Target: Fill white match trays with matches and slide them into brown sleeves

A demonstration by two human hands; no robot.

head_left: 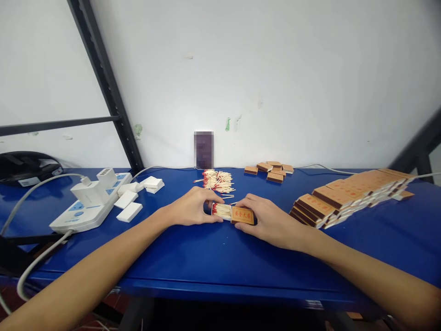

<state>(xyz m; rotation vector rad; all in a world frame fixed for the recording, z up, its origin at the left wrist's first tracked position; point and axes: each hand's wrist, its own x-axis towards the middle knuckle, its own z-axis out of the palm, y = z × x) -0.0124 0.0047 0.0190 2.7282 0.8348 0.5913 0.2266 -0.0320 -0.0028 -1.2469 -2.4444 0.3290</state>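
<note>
My left hand grips the white inner tray of a matchbox between thumb and fingers. Matches with red heads at the left fill this tray. Its right end meets the brown matchbox sleeve, which carries red lettering; how far the tray sits inside cannot be seen. Around the sleeve's right part, my right hand is closed, thumb at the near side and fingers at the far side. Just beyond both hands lies a loose heap of matches, a few strays at its near edge.
At right stand stacked rows of matchboxes. Several brown sleeves lie near the wall. White trays rest at left beside a power strip with cables. A blurred dark panel leans upright behind the matches on the blue table.
</note>
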